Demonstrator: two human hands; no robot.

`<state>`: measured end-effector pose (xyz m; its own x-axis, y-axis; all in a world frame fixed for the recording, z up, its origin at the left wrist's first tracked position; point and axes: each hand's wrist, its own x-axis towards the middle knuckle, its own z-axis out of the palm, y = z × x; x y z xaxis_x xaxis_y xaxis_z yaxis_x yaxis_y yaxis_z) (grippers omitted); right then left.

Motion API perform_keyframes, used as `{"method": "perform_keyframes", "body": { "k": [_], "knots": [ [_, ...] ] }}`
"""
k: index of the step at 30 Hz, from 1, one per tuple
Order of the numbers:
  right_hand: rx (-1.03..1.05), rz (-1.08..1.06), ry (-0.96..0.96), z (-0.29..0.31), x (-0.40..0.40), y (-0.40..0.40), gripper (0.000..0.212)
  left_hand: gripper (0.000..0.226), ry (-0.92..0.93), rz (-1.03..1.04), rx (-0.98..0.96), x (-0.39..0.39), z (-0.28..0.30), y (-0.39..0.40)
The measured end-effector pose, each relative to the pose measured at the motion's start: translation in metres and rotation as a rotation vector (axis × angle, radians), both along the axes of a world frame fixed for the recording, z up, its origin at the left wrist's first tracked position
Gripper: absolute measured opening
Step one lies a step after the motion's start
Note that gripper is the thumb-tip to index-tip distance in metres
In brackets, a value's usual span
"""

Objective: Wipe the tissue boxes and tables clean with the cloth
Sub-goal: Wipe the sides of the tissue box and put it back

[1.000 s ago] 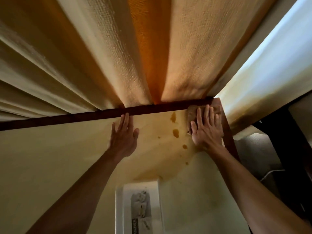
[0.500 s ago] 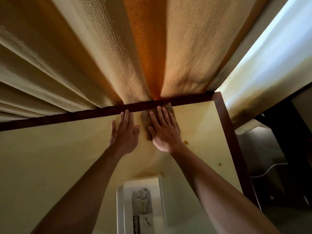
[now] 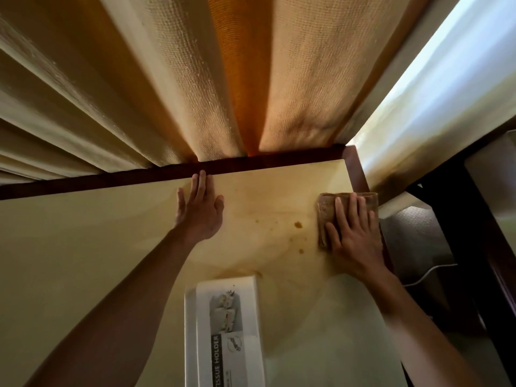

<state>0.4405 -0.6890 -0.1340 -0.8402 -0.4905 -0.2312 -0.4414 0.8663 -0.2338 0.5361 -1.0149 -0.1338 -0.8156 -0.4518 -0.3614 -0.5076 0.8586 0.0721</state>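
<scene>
A cream table top [image 3: 83, 247] with a dark wooden rim fills the lower view. My right hand [image 3: 353, 236] lies flat on a folded brown cloth [image 3: 326, 208], pressing it onto the table at the right edge. My left hand [image 3: 199, 208] rests flat on the table by the far rim, fingers apart, holding nothing. Small brown spots [image 3: 298, 224] mark the surface between the hands. A white tissue box [image 3: 226, 331] labelled "tissue holder" lies on the table near me, between my forearms.
Beige and orange curtains [image 3: 195, 79] hang right behind the table's far rim. A bright window [image 3: 460, 79] is at the upper right. Dark furniture [image 3: 460, 219] and a white cable [image 3: 427, 273] lie past the table's right edge.
My right hand slid the cloth from the far right corner left to beside my left hand, then back right to the table's right edge, nearer me. The left hand stayed put.
</scene>
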Motion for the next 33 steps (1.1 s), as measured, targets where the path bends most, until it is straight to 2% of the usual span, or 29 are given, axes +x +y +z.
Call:
{"method": "perform_keyframes", "body": {
  "k": [5, 9, 13, 19, 27, 30, 33],
  "knots": [
    [-0.040, 0.097, 0.064, -0.003, 0.025, -0.045, 0.070, 0.063, -0.011, 0.012, 0.005, -0.002, 0.002, 0.001],
    [-0.106, 0.254, 0.013, -0.002, 0.055, -0.102, 0.071, 0.063, -0.030, 0.025, 0.017, -0.002, 0.003, 0.001],
    [-0.138, 0.245, 0.012, -0.007, 0.069, -0.129, 0.068, 0.063, -0.041, 0.013, 0.011, -0.002, 0.004, 0.000],
    [-0.119, 0.232, 0.098, -0.009, 0.060, -0.084, 0.067, 0.063, -0.021, 0.017, 0.008, -0.001, 0.001, 0.001],
    [0.020, -0.030, 0.144, -0.013, 0.054, 0.028, 0.066, 0.062, -0.018, 0.019, 0.020, -0.001, 0.004, 0.001],
    [0.019, -0.068, 0.163, -0.013, 0.062, 0.025, 0.066, 0.062, -0.025, 0.021, 0.024, -0.002, 0.005, 0.002],
    [-0.015, 0.004, 0.133, -0.012, 0.072, -0.002, 0.066, 0.062, -0.033, 0.013, 0.021, -0.002, 0.005, 0.002]
  ]
}}
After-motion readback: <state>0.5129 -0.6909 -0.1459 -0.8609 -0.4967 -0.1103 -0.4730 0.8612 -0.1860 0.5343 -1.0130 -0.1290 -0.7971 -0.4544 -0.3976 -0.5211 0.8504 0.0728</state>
